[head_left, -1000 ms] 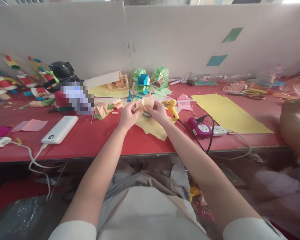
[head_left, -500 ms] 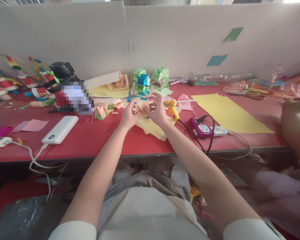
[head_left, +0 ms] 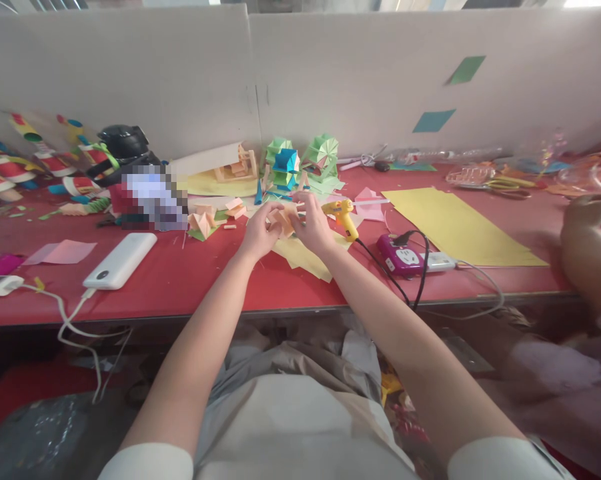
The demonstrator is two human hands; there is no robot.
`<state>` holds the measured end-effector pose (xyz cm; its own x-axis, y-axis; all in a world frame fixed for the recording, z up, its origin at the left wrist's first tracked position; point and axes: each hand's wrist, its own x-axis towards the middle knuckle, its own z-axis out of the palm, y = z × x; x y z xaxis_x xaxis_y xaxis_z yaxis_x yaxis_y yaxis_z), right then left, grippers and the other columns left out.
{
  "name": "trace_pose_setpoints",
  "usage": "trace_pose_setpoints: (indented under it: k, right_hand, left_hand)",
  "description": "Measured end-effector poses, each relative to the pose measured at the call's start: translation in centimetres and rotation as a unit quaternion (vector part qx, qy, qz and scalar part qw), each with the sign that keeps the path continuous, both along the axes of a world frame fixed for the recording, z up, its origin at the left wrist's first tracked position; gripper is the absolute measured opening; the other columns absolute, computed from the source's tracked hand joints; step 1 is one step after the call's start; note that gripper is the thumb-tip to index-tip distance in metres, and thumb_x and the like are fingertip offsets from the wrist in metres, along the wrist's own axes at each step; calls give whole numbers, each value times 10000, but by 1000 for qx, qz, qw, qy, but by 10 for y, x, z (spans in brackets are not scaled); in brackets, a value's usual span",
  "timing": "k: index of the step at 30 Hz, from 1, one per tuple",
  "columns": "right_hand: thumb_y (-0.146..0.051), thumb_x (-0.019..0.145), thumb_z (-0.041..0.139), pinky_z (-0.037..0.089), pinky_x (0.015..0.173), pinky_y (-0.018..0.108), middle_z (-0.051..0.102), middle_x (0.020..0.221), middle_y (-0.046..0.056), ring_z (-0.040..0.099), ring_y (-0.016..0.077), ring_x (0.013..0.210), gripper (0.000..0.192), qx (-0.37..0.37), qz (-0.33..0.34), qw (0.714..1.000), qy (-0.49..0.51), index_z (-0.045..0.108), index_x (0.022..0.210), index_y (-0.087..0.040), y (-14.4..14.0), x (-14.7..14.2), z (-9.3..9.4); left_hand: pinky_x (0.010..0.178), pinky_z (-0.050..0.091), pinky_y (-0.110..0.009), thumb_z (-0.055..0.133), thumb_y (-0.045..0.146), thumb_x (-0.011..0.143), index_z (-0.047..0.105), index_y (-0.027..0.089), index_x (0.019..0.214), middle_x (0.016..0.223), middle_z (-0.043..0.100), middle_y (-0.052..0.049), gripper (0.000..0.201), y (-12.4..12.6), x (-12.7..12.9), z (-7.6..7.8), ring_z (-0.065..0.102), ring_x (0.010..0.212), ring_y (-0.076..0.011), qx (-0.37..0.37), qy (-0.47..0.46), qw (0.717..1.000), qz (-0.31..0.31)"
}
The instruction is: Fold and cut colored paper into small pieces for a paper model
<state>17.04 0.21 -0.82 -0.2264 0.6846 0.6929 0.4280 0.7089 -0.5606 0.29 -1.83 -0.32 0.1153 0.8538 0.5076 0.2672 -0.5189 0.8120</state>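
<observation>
Fingers that were spread wide half a second ago have closed again. Both arms reach forward, and the left hand and right hand pinch the folded peach paper between them, just above the red tabletop.

Small peach folded paper piece, pinched between both hands above yellow sheets.

Peach folded paper piece mostly covered by both hands; its shape can't be made out. Pixelated patch at far left of red surface hides whatever's there. Co-worker's hand at right edge is blurred, arm cut off by frame. Colourful paper figures at far left partly cropped. White cable drops off the near edge, end unseen.
</observation>
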Motion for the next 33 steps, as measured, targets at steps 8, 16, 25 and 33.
trace_pose_setpoints:
  k: [8,16,25,33]
  right_hand:
    - [-268,937,509,605,717,370,536,1273,123,656,215,957,249,3,10,1000,0,483,1184,-252,-4,-1,3]
    - [-184,977,345,561,889,406,551,1332,137,637,222,1084,291,76,15,996,-54,633,947,-212,-3,-1,3]
    - [-368,962,545,552,950,460,581,1351,145,625,293,1166,266,31,13,993,-111,740,1075,-226,-8,-3,2]
    - [-282,988,493,544,947,426,621,1283,143,632,276,1133,292,37,8,992,-124,767,1070,-222,-2,-1,-1]
  left_hand:
    - [611,503,-211,536,17,758,562,227,1012,1041,603,-20,331,2,-1,-2,593,777,-125,9,9,1000,9]
    - [623,469,-215,559,28,745,509,226,898,934,601,-6,255,2,-2,0,585,783,-135,16,15,996,82]
    - [736,477,-272,580,22,711,524,230,882,960,630,-27,274,2,-4,1,598,912,-185,-13,3,992,129]
    - [719,521,-292,558,72,712,595,214,964,1092,673,-64,291,6,0,4,647,1003,-218,-161,-141,975,67]
